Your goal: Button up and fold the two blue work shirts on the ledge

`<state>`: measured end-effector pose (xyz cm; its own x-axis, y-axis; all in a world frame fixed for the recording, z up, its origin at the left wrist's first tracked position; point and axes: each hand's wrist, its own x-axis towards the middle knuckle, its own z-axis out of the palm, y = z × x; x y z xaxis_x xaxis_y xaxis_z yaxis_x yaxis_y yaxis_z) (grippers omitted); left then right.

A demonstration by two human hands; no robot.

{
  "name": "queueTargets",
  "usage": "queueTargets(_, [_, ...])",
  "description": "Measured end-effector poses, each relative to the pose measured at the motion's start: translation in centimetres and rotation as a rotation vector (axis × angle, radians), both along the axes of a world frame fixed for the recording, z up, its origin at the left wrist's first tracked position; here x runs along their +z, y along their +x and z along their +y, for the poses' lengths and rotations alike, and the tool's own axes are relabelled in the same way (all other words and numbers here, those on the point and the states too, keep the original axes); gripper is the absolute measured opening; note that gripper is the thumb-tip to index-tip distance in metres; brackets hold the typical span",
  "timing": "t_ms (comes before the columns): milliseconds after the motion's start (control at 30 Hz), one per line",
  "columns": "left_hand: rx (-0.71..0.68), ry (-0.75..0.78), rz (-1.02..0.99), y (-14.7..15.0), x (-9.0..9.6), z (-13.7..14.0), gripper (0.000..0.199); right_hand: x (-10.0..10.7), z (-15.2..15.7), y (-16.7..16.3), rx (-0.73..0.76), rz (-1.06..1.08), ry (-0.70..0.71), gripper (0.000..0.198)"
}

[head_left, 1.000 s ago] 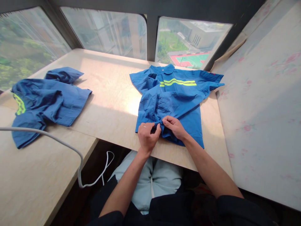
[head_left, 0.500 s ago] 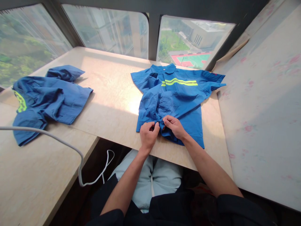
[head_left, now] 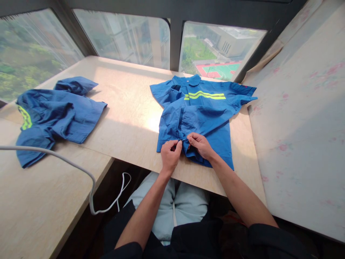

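Note:
A blue short-sleeved work shirt (head_left: pixel 207 118) with yellow-green reflective stripes lies on the table, its collar toward the window and its hem toward me. My left hand (head_left: pixel 171 153) pinches the front edge near the bottom hem. Close beside it on the right, my right hand (head_left: pixel 198 144) grips the same edge between thumb and fingers. Cloth bunches up between and below the two hands. Whatever small fastening may sit at the fingertips is hidden by them.
A second blue garment (head_left: pixel 61 115) with a yellow-green band lies crumpled at the left. A white cable (head_left: pixel 81 167) hangs across the left foreground. Windows (head_left: pixel 121 37) line the back, and a flower-patterned covering (head_left: pixel 299 126) bounds the right side of the wooden table (head_left: pixel 129 144).
Both hands keep their grip at the shirt's lower edge, and the fingertips have shifted only slightly. The whole view has moved a little.

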<state>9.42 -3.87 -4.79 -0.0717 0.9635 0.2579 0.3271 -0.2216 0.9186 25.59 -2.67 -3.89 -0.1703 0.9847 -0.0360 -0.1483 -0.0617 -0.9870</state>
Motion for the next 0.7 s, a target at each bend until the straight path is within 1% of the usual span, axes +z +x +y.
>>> queueTargets(100, [-0.005, -0.018, -0.023, -0.1, 0.0, 0.0, 0.017, 0.2, -0.1, -0.2, -0.058, -0.07, 0.039, 0.041])
queueTargets(200, [-0.026, -0.008, 0.015, -0.1, 0.3, -0.1, 0.017, 0.0, 0.1, -0.1, -0.202, -0.087, 0.079, 0.042])
queueTargets(267, [-0.022, 0.011, 0.057, -0.1, 0.4, -0.2, 0.02, -0.1, 0.4, 0.8, -0.352, -0.006, 0.072, 0.042])
queueTargets(367, [0.021, 0.046, 0.09, -0.3, 0.5, -0.5, 0.024, 0.1, 0.9, 3.3, -0.588, 0.181, 0.07, 0.037])
queueTargets(433, [0.045, 0.088, 0.085, -0.9, 0.6, -0.7, 0.027, 0.3, 1.2, 5.1, -0.683, 0.297, 0.07, 0.033])
queueTargets(467, [0.057, 0.115, 0.076, -1.2, 0.6, -0.8, 0.029, 0.4, 1.3, 5.9, -0.701, 0.34, 0.061, 0.032])
queueTargets(533, [0.091, 0.169, 0.056, -2.2, 0.8, -0.9, 0.029, 0.5, 1.5, 6.9, -0.712, 0.344, 0.035, 0.032])
queueTargets(633, [0.191, 0.259, 0.066, -3.9, 1.5, -0.7, 0.032, 0.2, 1.7, 7.1, -0.742, 0.214, 0.012, 0.029])
queueTargets(700, [0.24, 0.331, 0.129, -4.6, 2.5, -0.4, 0.034, 0.2, 1.8, 6.9, -0.773, 0.127, 0.006, 0.024])
